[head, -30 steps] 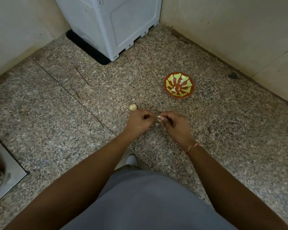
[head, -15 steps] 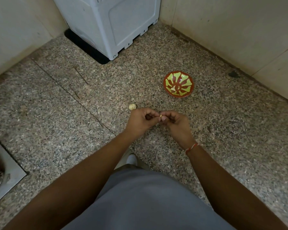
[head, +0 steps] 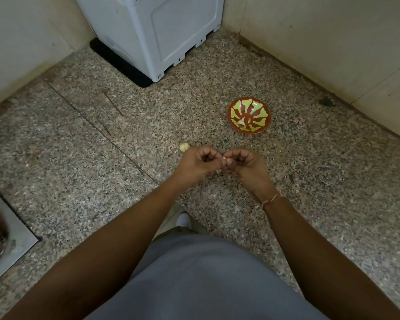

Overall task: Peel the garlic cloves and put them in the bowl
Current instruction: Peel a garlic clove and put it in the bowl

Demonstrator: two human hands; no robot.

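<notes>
Over the speckled floor my left hand (head: 198, 163) and my right hand (head: 247, 166) meet, fingers curled, and pinch one small garlic clove (head: 224, 160) between their fingertips; most of the clove is hidden. A pale garlic bulb piece (head: 184, 147) lies on the floor just left of my left hand. The red bowl with a green pattern (head: 259, 115) sits on the floor beyond my right hand, and a peeled clove (head: 241, 122) lies inside it.
A white appliance (head: 162, 31) stands against the far wall on a black mat. Walls close in on the left and right. A metal floor drain (head: 0, 241) sits at the left edge. My grey-clad knee fills the bottom of the view.
Both hands stay together on the clove with only small finger movements. The view has shifted slightly.
</notes>
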